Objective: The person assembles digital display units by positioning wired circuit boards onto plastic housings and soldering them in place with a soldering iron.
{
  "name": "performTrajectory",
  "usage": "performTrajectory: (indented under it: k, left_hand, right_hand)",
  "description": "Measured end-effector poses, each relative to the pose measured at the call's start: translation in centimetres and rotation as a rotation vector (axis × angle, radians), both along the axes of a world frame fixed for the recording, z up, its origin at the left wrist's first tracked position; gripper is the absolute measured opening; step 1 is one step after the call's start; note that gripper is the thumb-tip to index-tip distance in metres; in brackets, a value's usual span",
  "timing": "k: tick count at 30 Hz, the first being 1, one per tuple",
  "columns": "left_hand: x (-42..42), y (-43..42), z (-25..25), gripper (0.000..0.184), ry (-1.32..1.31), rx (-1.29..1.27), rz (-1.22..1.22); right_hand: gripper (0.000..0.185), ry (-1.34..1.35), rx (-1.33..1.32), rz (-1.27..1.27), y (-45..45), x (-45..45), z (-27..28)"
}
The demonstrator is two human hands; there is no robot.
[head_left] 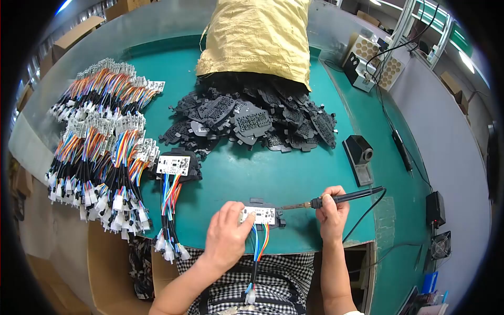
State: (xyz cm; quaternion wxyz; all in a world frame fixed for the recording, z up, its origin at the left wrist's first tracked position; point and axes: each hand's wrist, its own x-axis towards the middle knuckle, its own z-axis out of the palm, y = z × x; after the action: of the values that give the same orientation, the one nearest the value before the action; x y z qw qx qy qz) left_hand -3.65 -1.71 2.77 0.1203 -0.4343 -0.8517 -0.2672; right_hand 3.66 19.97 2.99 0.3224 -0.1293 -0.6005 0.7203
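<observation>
My right hand (334,212) is closed round the black handle of a soldering iron (349,196), whose tip points left and reaches the right edge of a black plastic part (281,222). On that part lies a white circuit board (259,215) with coloured wires (261,242) hanging down over the table's front edge. My left hand (229,229) presses on the board's left end with its fingers bent; whether it grips the part is hidden. Left of it, another white board (174,165) rests on a black part, its wires trailing to white connectors.
Wired boards (100,139) are piled at the left. Black plastic parts (252,119) spill from a yellow sack (257,39) at the back. A soldering iron stand (359,159) sits at the right, with a small fan (440,245) and a power box (435,209) beyond.
</observation>
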Motion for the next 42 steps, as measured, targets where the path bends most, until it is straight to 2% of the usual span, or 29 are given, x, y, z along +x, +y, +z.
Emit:
performTrajectory:
  k: [6,9,10,12,13,14,15,16,17,18,19,20,21,30,33,35,36,37,38,39,40,41,42]
  left_hand:
    - [1.3,1.2,0.2,0.021,0.257,-0.201,0.073]
    - [1.8,1.7,0.7,0.018,0.174,-0.254,0.075]
    - [1.7,2.0,0.4,0.015,0.192,-0.162,0.071]
    - [2.1,2.7,0.4,0.022,0.198,-0.1,0.125]
    - [2.4,2.7,0.5,0.028,0.079,-0.099,0.117]
    - [2.6,2.5,0.6,0.039,0.049,-0.104,0.112]
    - [3.0,2.4,0.0,0.05,0.077,-0.18,0.151]
    - [3.4,2.6,-0.7,0.06,-0.018,-0.221,0.17]
    - [3.6,2.8,-1.2,0.049,0.013,-0.27,0.193]
    - [3.8,2.5,-0.9,0.055,0.152,-0.269,0.231]
    - [3.9,2.7,-0.8,0.072,0.157,-0.222,0.26]
    - [4.3,2.4,-0.7,0.071,0.185,-0.205,0.272]
    - [4.3,2.5,-0.9,0.07,0.205,-0.18,0.274]
    - [4.6,0.4,-0.4,0.079,0.188,-0.07,0.143]
    - [4.4,0.0,-0.2,0.071,0.24,-0.18,0.12]
    - [4.3,1.3,-2.4,0.057,0.329,-0.125,0.236]
    - [4.4,1.9,-4.7,0.044,0.261,0.009,0.245]
    - [4.5,1.8,-3.9,0.04,0.175,-0.039,0.217]
    - [4.5,1.5,-3.2,0.04,0.164,-0.099,0.179]
    - [4.1,1.3,-3.0,0.04,0.176,-0.08,0.174]
    - [3.9,1.1,-2.6,0.04,0.187,-0.111,0.135]
    - [3.9,1.3,-2.2,0.04,0.104,-0.113,0.137]
    - [3.9,1.3,-2.4,0.055,0.055,-0.079,0.124]
  right_hand:
    - [0.011,-0.016,-0.03,0.001,0.0,0.1,0.0]
    - [0.01,-0.011,-0.036,-0.018,0.1,0.1,-0.2]
    - [0.009,-0.038,-0.048,-0.047,0.0,0.2,-0.2]
    - [0.008,-0.024,0.027,-0.066,0.3,0.3,-0.9]
    - [0.012,-0.023,0.078,-0.161,1.0,0.2,-2.2]
    - [0.009,-0.059,0.038,-0.163,0.7,0.3,-1.6]
    - [0.009,-0.086,-0.02,-0.183,1.5,0.6,-2.6]
    - [0.008,-0.111,-0.001,-0.208,3.3,0.7,-4.5]
    - [0.013,-0.12,0.027,-0.237,3.8,0.2,-5.0]
    - [0.011,0.031,0.045,-0.166,5.0,-0.6,-6.2]
    - [0.01,-0.027,0.059,-0.12,2.7,-0.9,-3.7]
    - [0.017,-0.084,0.088,-0.107,0.6,-0.1,-1.1]
    - [0.017,-0.065,0.12,-0.021,1.5,0.0,-1.6]
    - [0.015,-0.062,0.106,-0.079,0.4,-0.1,-0.6]
    - [0.015,-0.06,0.04,-0.048,-0.5,-1.2,0.0]
    - [0.015,-0.087,0.013,-0.093,-0.4,0.0,0.1]
    - [0.01,0.031,0.054,-0.099,1.4,-0.2,-2.4]
    - [0.011,0.139,0.117,-0.118,3.9,0.3,-5.3]
    - [0.01,-0.125,0.07,-0.189,3.6,1.5,-4.5]
    - [0.008,-0.1,-0.049,-0.141,0.7,1.0,-1.3]
    - [0.008,-0.005,0.001,-0.186,-0.2,0.3,-0.9]
    - [0.009,-0.141,0.174,-0.243,0.5,0.7,-1.1]
    - [0.009,-0.085,0.131,-0.24,-0.7,0.1,0.2]
